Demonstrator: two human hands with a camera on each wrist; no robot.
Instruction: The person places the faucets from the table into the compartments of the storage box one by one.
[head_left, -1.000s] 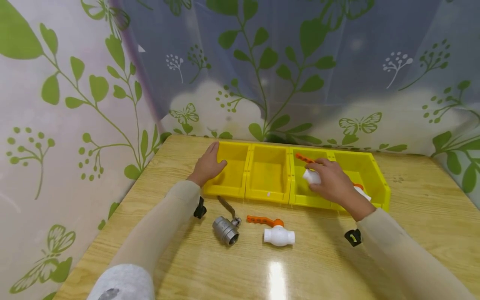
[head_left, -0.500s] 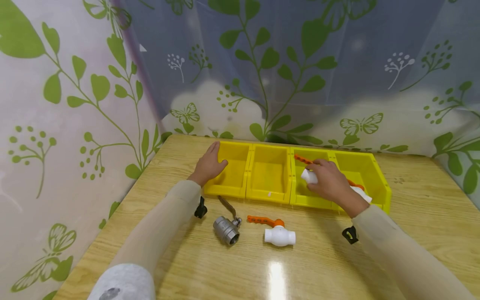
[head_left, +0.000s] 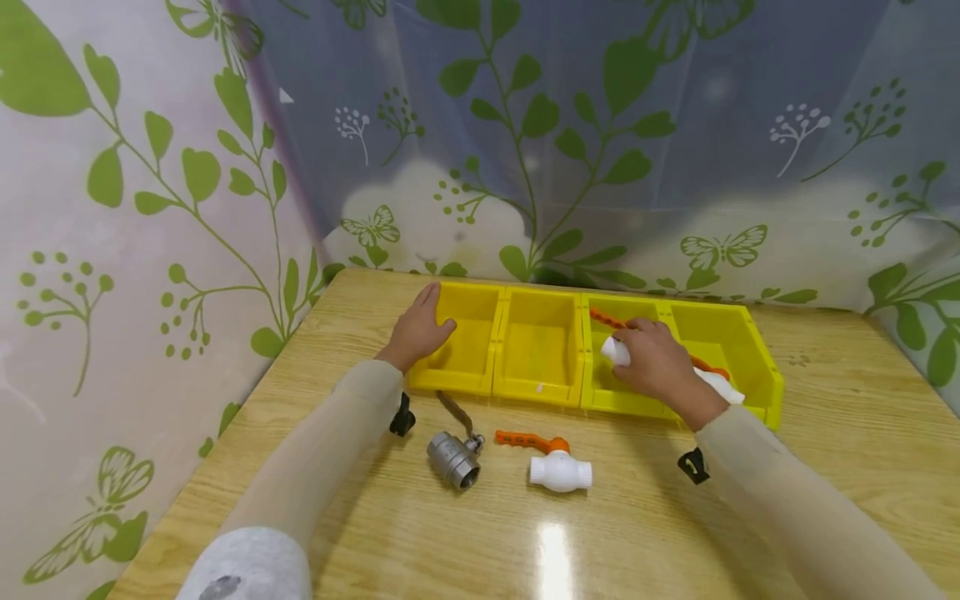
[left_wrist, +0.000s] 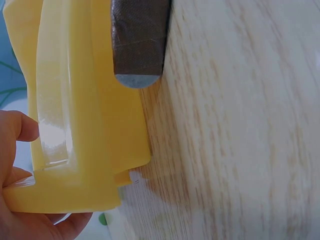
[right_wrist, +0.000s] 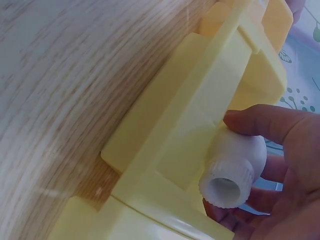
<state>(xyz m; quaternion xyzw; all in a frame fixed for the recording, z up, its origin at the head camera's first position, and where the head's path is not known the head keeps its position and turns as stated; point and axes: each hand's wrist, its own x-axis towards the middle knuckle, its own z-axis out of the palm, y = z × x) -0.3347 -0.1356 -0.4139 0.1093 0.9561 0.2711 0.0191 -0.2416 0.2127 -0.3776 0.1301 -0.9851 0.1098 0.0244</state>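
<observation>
In the head view my right hand [head_left: 658,360] holds a white plastic ball valve [head_left: 616,351] with an orange lever in the third compartment of a yellow bin row [head_left: 536,394]. The right wrist view has the thumb on one side of the valve body [right_wrist: 240,155] and the fingers curled behind it, over the bin's front edge. At the row's left end my left hand [head_left: 415,333] grips the side wall, thumb on one side and fingers on the other, as the left wrist view [left_wrist: 75,192] confirms. Another white valve [head_left: 722,386] lies in the rightmost compartment, partly hidden by my right hand.
On the wooden table [head_left: 450,542] in front of the bins lie a metal ball valve [head_left: 453,460] and a white ball valve [head_left: 561,472] with an orange lever. A patterned cloth [head_left: 480,192] hangs behind the row.
My right hand and forearm have shifted slightly to the left, with the ball valve still in the fingers. The left hand stays at the same bin wall.
</observation>
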